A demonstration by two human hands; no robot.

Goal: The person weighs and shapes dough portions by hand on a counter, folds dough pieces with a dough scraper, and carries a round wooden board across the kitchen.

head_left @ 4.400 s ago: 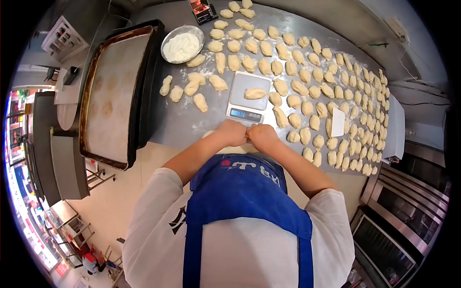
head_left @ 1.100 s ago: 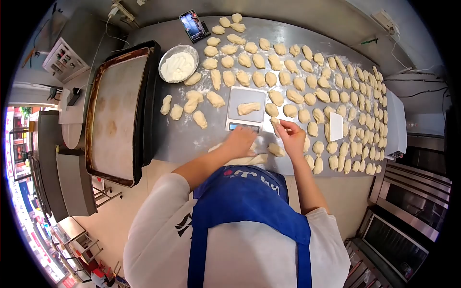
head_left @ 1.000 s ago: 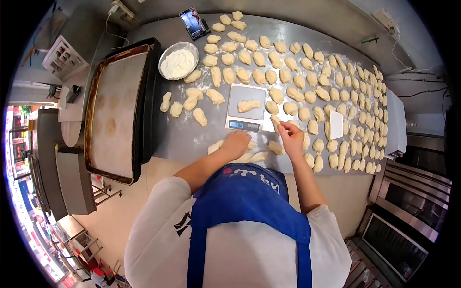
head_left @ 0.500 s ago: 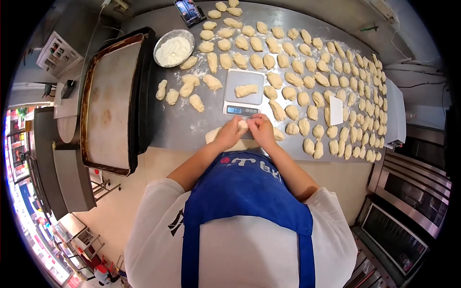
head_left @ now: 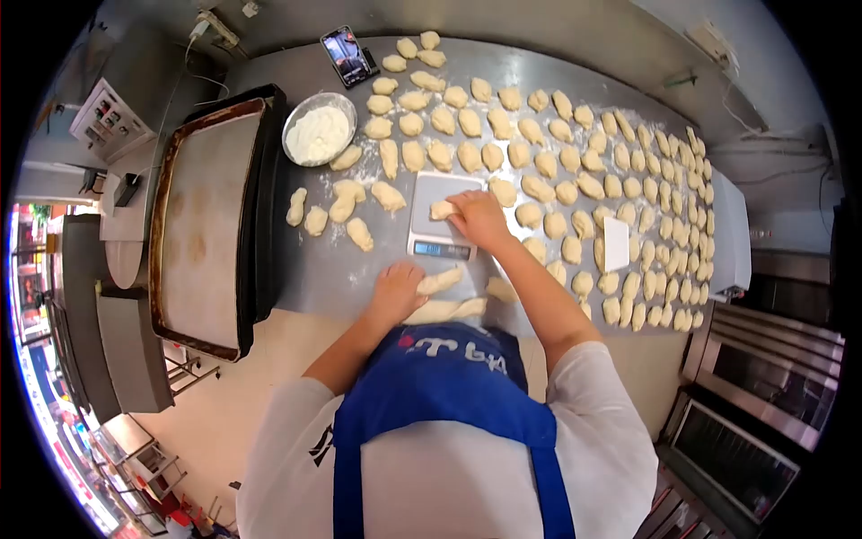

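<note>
My right hand (head_left: 479, 218) reaches over the digital scale (head_left: 431, 235), fingers closed on a pale dough piece (head_left: 441, 209) at its weighing plate. Whether that piece is lifted or resting on the plate I cannot tell. Just below the scale, my left hand (head_left: 398, 289) grips one end of a short dough strip (head_left: 440, 281), its other end pointing right. A longer dough roll (head_left: 446, 311) lies nearest the apron, and another dough lump (head_left: 502, 289) is to its right, partly covered by my right forearm.
Rows of dough pieces (head_left: 546, 164) cover the steel table's right side, with a white flat card (head_left: 617, 243) among them. At the left stand a flour bowl (head_left: 321, 131), several loose dough pieces (head_left: 360, 234) and a large baking tray (head_left: 160, 260). A phone (head_left: 346, 56) leans at the back.
My hands have parted. The right moved up onto the dough at the scale, while the left moved leftward with the dough strip. The whole view has shifted slightly.
</note>
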